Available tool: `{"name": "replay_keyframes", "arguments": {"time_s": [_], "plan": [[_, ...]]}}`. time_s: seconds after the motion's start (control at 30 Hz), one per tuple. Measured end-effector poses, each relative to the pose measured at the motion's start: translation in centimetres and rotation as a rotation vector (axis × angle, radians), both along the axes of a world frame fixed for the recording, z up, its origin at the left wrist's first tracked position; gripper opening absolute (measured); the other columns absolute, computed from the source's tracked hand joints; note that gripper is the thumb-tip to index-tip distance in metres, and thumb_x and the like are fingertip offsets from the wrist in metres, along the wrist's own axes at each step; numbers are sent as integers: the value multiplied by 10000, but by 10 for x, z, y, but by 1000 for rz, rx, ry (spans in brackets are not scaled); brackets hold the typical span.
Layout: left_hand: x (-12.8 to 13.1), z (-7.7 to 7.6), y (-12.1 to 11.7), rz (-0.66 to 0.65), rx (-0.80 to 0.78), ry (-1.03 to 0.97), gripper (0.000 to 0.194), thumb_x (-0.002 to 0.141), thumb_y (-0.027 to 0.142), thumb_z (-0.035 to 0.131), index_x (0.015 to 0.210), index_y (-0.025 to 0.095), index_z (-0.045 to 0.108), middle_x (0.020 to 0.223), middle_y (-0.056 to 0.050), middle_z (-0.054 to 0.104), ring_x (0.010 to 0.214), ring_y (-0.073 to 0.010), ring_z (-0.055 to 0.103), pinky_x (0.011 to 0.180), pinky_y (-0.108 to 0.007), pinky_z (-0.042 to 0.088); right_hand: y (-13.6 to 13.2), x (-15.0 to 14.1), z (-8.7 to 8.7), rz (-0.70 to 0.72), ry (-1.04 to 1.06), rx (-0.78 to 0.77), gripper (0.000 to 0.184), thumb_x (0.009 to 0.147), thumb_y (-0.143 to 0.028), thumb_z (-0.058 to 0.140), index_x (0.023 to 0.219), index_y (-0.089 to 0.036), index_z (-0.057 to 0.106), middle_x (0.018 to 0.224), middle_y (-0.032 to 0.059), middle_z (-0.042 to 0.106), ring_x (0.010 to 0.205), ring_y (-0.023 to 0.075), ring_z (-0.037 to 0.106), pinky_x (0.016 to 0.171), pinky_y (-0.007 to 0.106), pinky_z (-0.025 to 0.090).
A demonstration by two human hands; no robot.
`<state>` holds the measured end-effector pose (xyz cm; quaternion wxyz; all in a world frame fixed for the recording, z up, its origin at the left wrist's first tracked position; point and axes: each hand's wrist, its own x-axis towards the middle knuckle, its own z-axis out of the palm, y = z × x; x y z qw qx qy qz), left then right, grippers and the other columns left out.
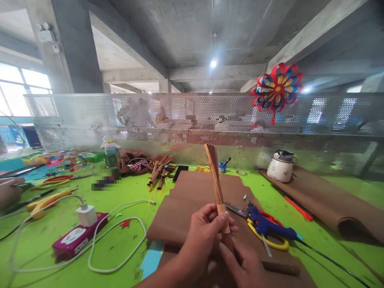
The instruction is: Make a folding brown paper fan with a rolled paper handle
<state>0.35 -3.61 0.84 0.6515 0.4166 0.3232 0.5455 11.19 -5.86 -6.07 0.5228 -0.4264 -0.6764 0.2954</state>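
My left hand (207, 230) is closed around a narrow pleated brown paper bundle (216, 172), which stands upright with its folded strips fanning slightly at the top. A lighter paper band (223, 216) wraps its lower part, under my left thumb. Just below, my right hand (243, 262) pinches the bundle's brown lower end. Under both hands lie brown paper sheets (171, 218). Right of my hands, a blue glue gun (270, 224) rests over scissors (271, 241) with yellow and red handles.
At left is a purple power strip (79, 236) with a looped white cable (144, 232). Several brown paper rolls (160, 172) lie farther back. A white-bodied jug (280, 166) stands on a rolled brown sheet (327, 200). Another person's hand (10, 192) is at far left.
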Motion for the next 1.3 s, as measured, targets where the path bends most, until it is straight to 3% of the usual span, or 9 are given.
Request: {"name": "replay_keyframes", "arguments": {"time_s": [0.17, 0.4, 0.83, 1.17, 1.3], "plan": [[3, 0, 1, 81, 35, 37, 412, 565, 388, 802, 800, 119, 597, 648, -44, 655, 571, -178, 647, 575, -267, 483, 2, 2, -1, 80, 21, -22, 462, 875, -513, 421, 1020, -164, 686, 844, 82, 723, 742, 223, 672, 663, 279, 540], [3, 1, -1, 77, 55, 69, 363, 614, 381, 772, 787, 120, 590, 712, -64, 675, 631, -190, 666, 626, -282, 498, 4, 9, 0, 103, -44, -72, 433, 881, -455, 446, 1096, -145, 659, 987, 117, 711, 899, 256, 668, 785, 330, 536], [5, 2, -1, -39, 81, 56, 271, 737, 353, 684, 862, 142, 568, 949, -109, 687, 851, -211, 662, 756, -318, 508, 0, 13, 16, -67, -87, -17, 380, 882, -342, 468, 1161, -140, 628, 890, 91, 718, 779, 221, 677, 655, 286, 548], [3, 5, -4, -115, 88, 5, 275, 826, 334, 594, 1028, 149, 576, 1071, -121, 660, 896, -195, 635, 836, -337, 476, -2, 11, 21, -151, -83, -32, 236, 845, -274, 502, 950, -150, 674, 755, 46, 698, 652, 169, 628, 566, 236, 476], [1, 10, -6, -178, 83, -37, 320, 839, 342, 573, 1096, 150, 571, 1139, -140, 632, 958, -204, 613, 872, -338, 456, -2, 12, 22, -170, -82, 29, 201, 847, -285, 519, 925, -171, 665, 759, 37, 687, 653, 157, 616, 586, 235, 464]]}}
